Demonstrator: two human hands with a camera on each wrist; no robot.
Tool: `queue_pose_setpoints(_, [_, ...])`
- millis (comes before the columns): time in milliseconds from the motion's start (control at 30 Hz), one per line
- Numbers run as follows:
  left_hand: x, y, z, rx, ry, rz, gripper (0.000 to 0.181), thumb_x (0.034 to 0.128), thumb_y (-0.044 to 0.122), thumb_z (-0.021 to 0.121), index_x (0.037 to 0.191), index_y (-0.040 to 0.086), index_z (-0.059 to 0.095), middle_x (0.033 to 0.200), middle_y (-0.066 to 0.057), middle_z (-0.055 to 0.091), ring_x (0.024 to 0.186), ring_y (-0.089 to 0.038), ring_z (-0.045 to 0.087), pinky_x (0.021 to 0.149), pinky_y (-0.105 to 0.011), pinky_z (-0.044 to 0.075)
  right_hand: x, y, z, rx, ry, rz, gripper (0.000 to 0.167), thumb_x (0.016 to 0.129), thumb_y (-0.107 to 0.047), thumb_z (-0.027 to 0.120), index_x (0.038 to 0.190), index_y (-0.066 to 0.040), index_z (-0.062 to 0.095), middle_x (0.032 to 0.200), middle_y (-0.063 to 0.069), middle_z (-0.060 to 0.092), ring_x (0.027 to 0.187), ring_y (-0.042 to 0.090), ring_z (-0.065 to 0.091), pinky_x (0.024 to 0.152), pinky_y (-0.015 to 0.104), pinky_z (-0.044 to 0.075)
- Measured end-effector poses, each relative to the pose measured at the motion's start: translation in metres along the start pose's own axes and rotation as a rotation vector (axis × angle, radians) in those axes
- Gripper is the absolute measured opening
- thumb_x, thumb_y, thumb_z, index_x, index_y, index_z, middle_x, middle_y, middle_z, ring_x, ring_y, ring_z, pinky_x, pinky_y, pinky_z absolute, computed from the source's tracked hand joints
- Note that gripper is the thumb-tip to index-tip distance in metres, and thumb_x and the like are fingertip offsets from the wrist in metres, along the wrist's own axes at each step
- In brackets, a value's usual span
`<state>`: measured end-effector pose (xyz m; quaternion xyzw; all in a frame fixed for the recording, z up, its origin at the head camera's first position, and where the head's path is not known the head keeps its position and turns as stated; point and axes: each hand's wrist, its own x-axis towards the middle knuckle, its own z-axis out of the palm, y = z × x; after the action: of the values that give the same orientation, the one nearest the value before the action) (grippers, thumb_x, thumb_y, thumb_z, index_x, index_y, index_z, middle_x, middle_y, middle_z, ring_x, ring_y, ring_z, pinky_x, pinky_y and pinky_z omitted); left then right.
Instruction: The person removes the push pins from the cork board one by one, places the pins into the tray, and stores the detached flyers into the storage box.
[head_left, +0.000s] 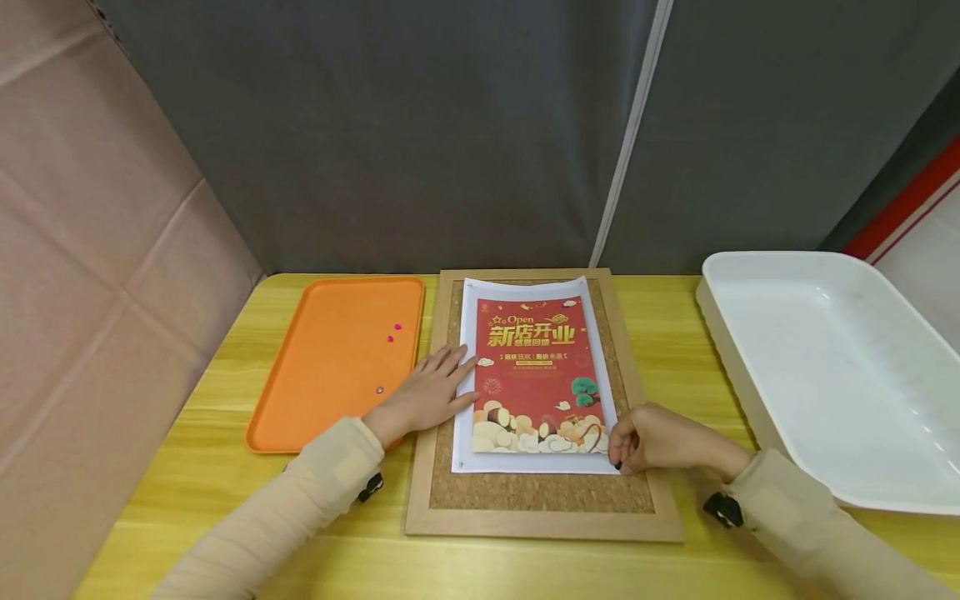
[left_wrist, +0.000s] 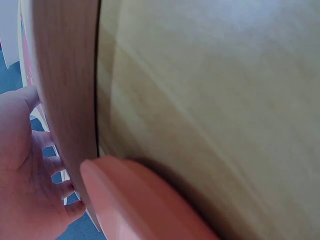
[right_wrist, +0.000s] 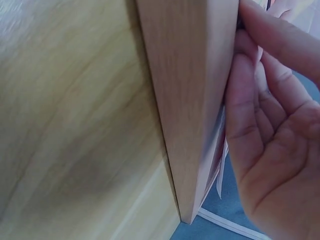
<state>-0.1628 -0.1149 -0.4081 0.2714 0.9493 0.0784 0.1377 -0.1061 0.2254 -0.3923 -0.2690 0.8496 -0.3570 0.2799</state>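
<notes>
A red poster (head_left: 536,375) on white paper lies on a wood-framed cork board (head_left: 540,493). My left hand (head_left: 426,398) rests flat with spread fingers across the board's left frame and the poster's left edge; the left wrist view shows that hand (left_wrist: 35,170) beside the wooden frame (left_wrist: 67,75). At the paper's lower right corner, my right hand (head_left: 651,437) pinches a small dark thing with curled fingers. In the right wrist view the hand (right_wrist: 280,120) is at the frame's edge (right_wrist: 185,100), its fingertips partly hidden. Small marks, perhaps pins, show at the paper's other corners.
An orange tray (head_left: 330,367) left of the board holds two pink pieces (head_left: 397,327) and a small round metallic piece (head_left: 379,390). A large white tray (head_left: 840,358) stands at the right. Behind the table hangs a grey curtain (head_left: 420,142).
</notes>
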Motion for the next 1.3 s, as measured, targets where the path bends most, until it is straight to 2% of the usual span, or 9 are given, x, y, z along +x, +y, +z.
queue_pose_setpoints(267, [-0.0007, 0.001, -0.0012, -0.012, -0.004, -0.004, 0.066, 0.0986, 0.05, 0.04, 0.153, 0.016, 0.024, 0.161, -0.012, 0.014, 0.149, -0.037, 0.009, 0.121, -0.053, 0.01, 0.0009, 0.0034, -0.0009, 0.016, -0.014, -0.004, 0.008, 0.074, -0.002, 0.076, 0.075, -0.008, 0.071, 0.07, -0.004, 0.065, 0.061, -0.003, 0.052, 0.055, 0.017, 0.048])
queue_pose_setpoints(500, [0.0001, -0.0005, 0.0013, -0.006, -0.006, -0.001, 0.066, 0.0987, 0.05, 0.039, 0.153, 0.016, 0.023, 0.161, -0.012, 0.013, 0.149, -0.036, 0.009, 0.121, -0.052, 0.009, 0.0015, 0.0028, -0.0018, 0.053, -0.039, 0.026, 0.006, 0.074, -0.002, 0.075, 0.079, -0.005, 0.073, 0.069, -0.002, 0.066, 0.061, -0.002, 0.053, 0.055, 0.018, 0.048])
queue_pose_setpoints(1067, [0.0018, 0.0003, 0.0011, -0.004, -0.006, -0.001, 0.067, 0.0986, 0.05, 0.039, 0.153, 0.014, 0.023, 0.161, -0.012, 0.014, 0.149, -0.037, 0.009, 0.121, -0.054, 0.011, 0.0046, 0.0008, -0.0059, 0.058, -0.076, 0.03, 0.006, 0.072, -0.002, 0.076, 0.077, -0.002, 0.073, 0.069, 0.003, 0.069, 0.062, -0.002, 0.053, 0.055, 0.018, 0.047])
queue_pose_setpoints(1300, [0.0012, -0.0002, 0.001, -0.009, -0.005, 0.0, 0.067, 0.0987, 0.05, 0.039, 0.153, 0.013, 0.024, 0.161, -0.012, 0.014, 0.149, -0.037, 0.008, 0.121, -0.054, 0.01, 0.0015, -0.0052, 0.0001, -0.076, -0.031, -0.015, 0.006, 0.075, -0.004, 0.076, 0.076, -0.009, 0.072, 0.068, -0.005, 0.064, 0.06, -0.005, 0.048, 0.054, 0.016, 0.044])
